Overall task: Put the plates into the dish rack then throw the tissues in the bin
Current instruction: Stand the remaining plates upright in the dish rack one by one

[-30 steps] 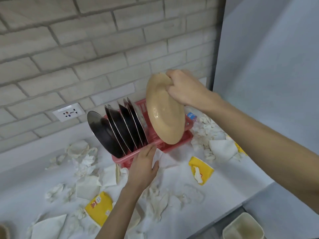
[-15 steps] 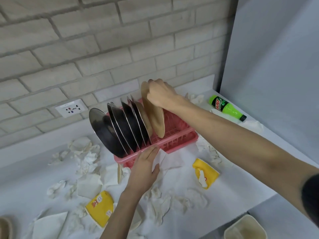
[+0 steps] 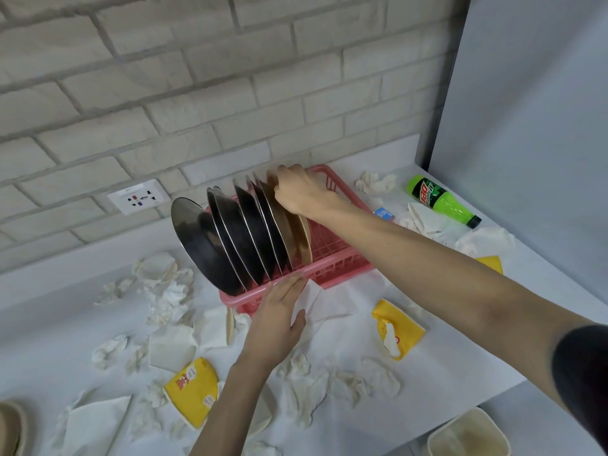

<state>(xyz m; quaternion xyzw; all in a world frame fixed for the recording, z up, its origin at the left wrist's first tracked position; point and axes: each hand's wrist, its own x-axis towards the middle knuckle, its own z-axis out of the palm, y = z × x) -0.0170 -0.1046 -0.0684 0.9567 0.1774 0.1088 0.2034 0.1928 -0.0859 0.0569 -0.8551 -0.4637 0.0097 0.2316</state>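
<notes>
A pink dish rack [image 3: 342, 263] stands on the white counter against the brick wall. Several steel plates [image 3: 227, 241] stand upright in its left half. To their right, a beige plate [image 3: 297, 236] stands in a slot, and my right hand [image 3: 304, 192] grips its top rim. My left hand [image 3: 278, 319] rests with straight fingers against the rack's front edge. Crumpled white tissues [image 3: 164, 291] lie scattered over the counter. A cream bin [image 3: 468, 436] sits below the counter's edge at the bottom right.
Yellow wrappers [image 3: 192, 390] [image 3: 396, 327] lie among the tissues. A green soda bottle [image 3: 441, 200] lies on its side at the back right beside a grey panel. A wall socket [image 3: 138, 200] is behind the rack. Another beige dish [image 3: 10, 429] shows at the bottom left edge.
My right hand has lowered the beige plate from the air into a rack slot beside the steel plates. My left hand has stayed at the rack's front edge.
</notes>
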